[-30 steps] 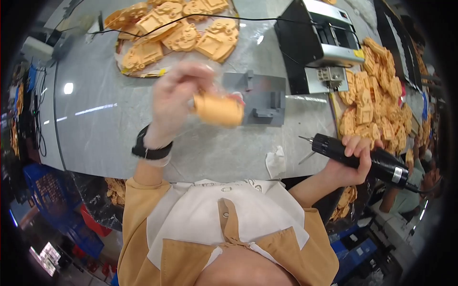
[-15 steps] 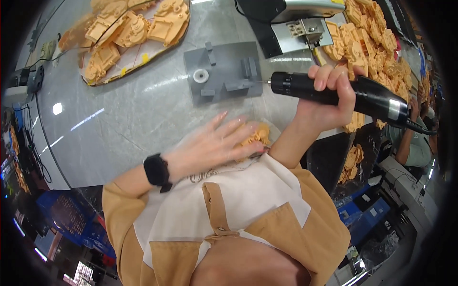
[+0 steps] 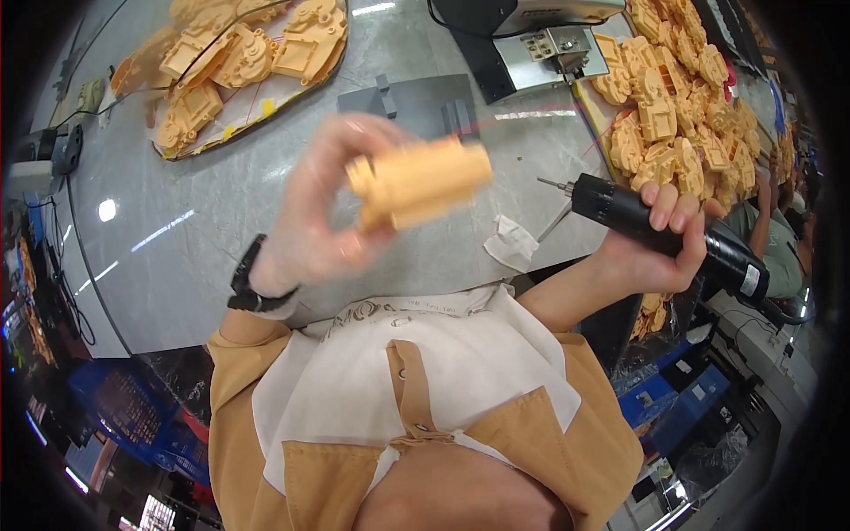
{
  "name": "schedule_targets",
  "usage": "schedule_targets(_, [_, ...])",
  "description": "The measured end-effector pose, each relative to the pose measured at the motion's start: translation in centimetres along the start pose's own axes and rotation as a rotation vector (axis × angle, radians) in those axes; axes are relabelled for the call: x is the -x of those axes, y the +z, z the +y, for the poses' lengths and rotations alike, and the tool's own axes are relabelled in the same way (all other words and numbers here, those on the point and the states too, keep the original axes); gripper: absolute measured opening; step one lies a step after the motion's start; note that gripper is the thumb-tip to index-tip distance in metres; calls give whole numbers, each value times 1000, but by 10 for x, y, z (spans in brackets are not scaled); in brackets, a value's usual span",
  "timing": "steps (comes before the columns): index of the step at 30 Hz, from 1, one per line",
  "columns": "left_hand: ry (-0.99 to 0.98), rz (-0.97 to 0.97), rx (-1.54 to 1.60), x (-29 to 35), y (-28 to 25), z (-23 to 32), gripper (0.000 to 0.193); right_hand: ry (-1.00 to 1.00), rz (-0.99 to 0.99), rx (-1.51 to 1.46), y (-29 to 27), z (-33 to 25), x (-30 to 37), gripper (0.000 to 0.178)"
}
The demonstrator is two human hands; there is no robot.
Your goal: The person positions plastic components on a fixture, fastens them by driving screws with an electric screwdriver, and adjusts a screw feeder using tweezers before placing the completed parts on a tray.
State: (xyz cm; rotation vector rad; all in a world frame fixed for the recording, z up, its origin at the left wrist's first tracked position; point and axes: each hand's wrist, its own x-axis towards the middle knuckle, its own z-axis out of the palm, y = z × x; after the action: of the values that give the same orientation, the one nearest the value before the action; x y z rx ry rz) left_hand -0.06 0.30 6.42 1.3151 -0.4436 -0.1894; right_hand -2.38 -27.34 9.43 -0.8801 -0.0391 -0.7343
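Right hand (image 3: 677, 232) has its fingers wrapped round a chunky black cylindrical power screwdriver (image 3: 620, 209), thin metal bit pointing left. Left hand (image 3: 305, 212) is kinda blurry but clamped on a pale-orange moulded plastic part (image 3: 425, 181), which blocks some of the flat grey fixture plate (image 3: 423, 96) behind. Farther off, similar orange plastic parts (image 3: 251, 58) lie piled up.
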Motion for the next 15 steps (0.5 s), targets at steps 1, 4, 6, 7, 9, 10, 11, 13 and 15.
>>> schedule_targets(1, [-66,45,-143,-5,-9,7,38,22,-9,-12,1,1,1,31])
schedule_targets(4, [-234,21,-342,-30,-24,22,38,59,-35,-33,5,3,4,31])
schedule_targets(6, [-336,-59,-392,-44,-28,15,38,68,-47,-34,7,2,6,31])
schedule_targets(7, [-174,-95,-706,-50,-26,4,38,73,-38,-18,7,2,6,31])
schedule_targets(9, [131,-151,-1232,-63,-21,-10,39,78,-32,-3,6,2,6,31])
schedule_targets(10, [133,-148,-1233,-67,-21,-14,39,86,-38,-8,5,2,6,32])
schedule_targets(11, [96,-169,-1220,-69,-23,-18,38,96,-45,-13,5,2,5,32])
schedule_targets(13, [61,-198,-1205,-67,-21,-25,37,94,-30,0,4,0,4,32])
schedule_targets(15, [38,-18,-1009,-59,-20,-27,42,95,-13,14,3,-1,4,33])
